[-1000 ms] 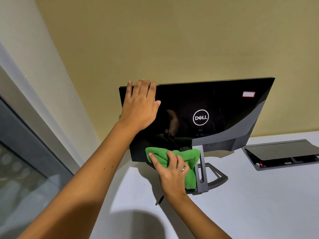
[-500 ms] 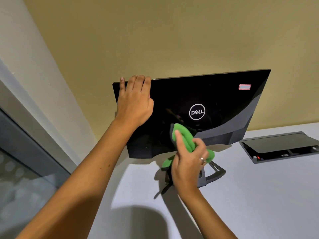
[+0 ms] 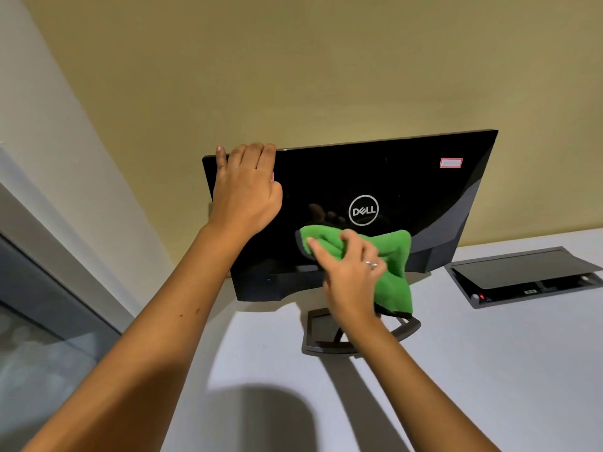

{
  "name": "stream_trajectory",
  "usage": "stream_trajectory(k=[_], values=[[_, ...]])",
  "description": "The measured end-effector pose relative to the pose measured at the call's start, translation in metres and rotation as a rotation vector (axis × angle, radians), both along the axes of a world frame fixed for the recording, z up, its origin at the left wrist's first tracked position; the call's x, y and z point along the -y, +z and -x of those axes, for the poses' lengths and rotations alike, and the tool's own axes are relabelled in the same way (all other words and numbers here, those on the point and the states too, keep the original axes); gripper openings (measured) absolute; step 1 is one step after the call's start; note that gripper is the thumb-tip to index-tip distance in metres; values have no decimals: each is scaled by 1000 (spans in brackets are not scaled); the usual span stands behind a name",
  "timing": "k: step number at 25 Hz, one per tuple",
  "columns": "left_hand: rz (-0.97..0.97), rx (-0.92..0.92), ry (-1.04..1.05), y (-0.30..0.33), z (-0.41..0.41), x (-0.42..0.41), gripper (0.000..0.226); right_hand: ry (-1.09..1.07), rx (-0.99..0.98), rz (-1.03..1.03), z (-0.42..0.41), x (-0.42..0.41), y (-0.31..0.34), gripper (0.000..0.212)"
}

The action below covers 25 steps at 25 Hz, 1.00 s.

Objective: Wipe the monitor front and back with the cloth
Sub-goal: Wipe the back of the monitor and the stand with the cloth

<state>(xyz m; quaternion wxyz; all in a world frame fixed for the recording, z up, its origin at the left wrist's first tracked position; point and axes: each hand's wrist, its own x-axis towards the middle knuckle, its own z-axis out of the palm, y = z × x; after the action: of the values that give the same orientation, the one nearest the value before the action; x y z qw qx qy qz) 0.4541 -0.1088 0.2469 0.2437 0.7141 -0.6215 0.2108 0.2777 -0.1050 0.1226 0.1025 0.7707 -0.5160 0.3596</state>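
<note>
My left hand grips the top left corner of the glossy black monitor standing near the white tabletop's far edge, while my right hand clutches the bunched green cloth against its back; pressing too hard could tip it on its thin grey stand.

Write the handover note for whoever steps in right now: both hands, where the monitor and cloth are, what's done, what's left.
Left hand: fingers hooked over the monitor's top edge near its left corner, steadying it.
Right hand: grips the green cloth, pressing it on the glossy back panel just below the Dell logo.
Monitor stands on its stand on the white desk, back facing the wearer.
Done: back wipe under way; how much is covered cannot be told.
Left: finish the back, including the right side by the red-bordered sticker; the screen side is out of view, state unknown.
</note>
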Motion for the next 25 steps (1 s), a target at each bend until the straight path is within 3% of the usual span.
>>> stream_trajectory(k=[3,6,8,10,14,18,21,25], values=[[-10,-9,1,0,-1,3,51,65,-156,111,-29,-18,-24,49],[-14,-6,-5,-1,-3,4,50,171,-346,1,-44,-39,-57,46],[-10,-10,-9,-1,-4,6,49,167,-372,-49,-43,-49,-72,42],[-3,-12,-11,-2,-4,7,49,135,-300,-39,-40,-57,-67,41],[23,20,-2,-6,-4,6,49,-44,16,-35,-31,-42,-4,66],[35,27,-10,-8,-4,3,49,-156,257,-35,-25,13,51,67],[13,7,-15,-5,-7,5,50,-80,132,16,-37,16,41,70],[-17,-23,-10,-2,-10,8,48,70,-135,127,-50,-19,-27,53]])
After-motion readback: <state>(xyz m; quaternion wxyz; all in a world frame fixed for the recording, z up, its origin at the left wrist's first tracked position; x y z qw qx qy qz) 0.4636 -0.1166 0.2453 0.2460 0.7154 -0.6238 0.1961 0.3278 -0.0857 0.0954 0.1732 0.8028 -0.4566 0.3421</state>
